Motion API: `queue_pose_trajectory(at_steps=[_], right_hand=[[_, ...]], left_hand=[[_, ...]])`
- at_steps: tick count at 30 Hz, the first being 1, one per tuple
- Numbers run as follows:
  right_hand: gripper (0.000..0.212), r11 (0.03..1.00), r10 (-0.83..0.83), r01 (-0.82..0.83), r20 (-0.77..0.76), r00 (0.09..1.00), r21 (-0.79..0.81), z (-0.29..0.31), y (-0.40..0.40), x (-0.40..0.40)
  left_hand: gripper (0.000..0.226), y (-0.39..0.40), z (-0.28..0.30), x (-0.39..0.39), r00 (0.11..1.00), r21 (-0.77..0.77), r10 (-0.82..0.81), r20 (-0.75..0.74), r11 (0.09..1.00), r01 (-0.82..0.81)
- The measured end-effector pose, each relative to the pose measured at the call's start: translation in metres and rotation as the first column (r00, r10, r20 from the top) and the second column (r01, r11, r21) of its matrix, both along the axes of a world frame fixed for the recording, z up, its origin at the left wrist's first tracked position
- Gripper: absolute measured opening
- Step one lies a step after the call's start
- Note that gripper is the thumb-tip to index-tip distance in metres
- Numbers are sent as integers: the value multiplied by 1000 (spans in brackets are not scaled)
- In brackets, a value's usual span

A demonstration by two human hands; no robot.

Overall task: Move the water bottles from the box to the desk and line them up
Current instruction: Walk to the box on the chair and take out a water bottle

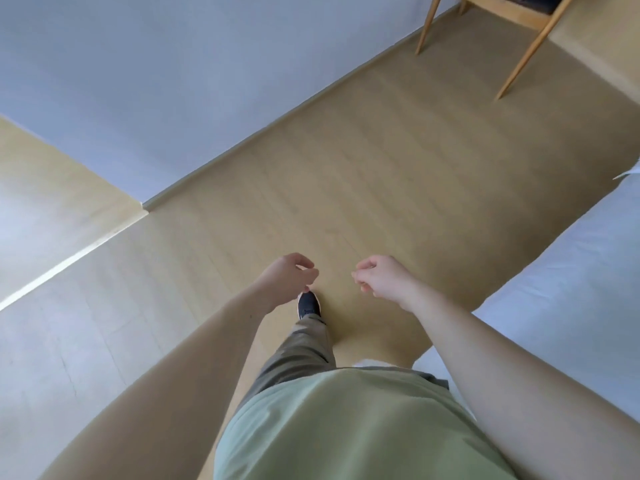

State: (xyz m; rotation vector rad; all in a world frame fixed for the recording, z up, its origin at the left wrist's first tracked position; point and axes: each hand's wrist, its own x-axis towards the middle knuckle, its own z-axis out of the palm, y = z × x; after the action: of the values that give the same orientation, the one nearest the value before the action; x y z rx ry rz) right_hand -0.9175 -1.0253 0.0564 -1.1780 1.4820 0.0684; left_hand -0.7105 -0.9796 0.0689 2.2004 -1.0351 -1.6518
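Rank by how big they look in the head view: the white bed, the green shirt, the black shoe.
1. Green shirt, though it is nearest the camera.
2. White bed, partly cut off.
3. Black shoe, clearly smallest.

Left hand (289,275) and right hand (382,277) loosely curled, holding nothing

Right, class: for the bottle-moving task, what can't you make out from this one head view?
- Water bottles, box and desk: none in the frame.
- Chair: only its wooden legs show; the top edge cuts off the seat.
- Bed: cut off by the right edge.
- Second foot: hidden; only one shoe shows below the left hand and right hand.
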Motion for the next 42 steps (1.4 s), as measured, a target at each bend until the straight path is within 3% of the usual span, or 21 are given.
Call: queue_pose_trajectory(at_steps=[6, 15, 22, 30, 35, 42], right_hand=[[29, 998, -57, 56, -31, 998, -20, 21, -86, 41], [33, 968, -250, 249, -25, 968, -9, 17, -185, 36], [29, 950, -312, 313, 33, 949, -18, 7, -306, 7], [44, 925, -377, 379, 47, 925, -34, 13, -447, -43], [46, 918, -396, 396, 27, 918, -2, 16, -502, -67], [33, 892, -451, 451, 24, 892, -18, 5, -589, -94]], left_hand=[[17, -100, 7, 49, 997, -23, -78, -9, 997, 78], [26, -224, 1, 50, 968, 27, -249, -23, 968, 249], [23, -357, 5, 17, 954, -7, -299, -8, 954, 299], [26, -516, 35, -31, 925, -79, -378, 44, 922, 380], [24, -579, 37, -60, 902, -44, -432, 10, 901, 432], [21, -678, 24, -90, 858, -3, -514, -7, 858, 514]])
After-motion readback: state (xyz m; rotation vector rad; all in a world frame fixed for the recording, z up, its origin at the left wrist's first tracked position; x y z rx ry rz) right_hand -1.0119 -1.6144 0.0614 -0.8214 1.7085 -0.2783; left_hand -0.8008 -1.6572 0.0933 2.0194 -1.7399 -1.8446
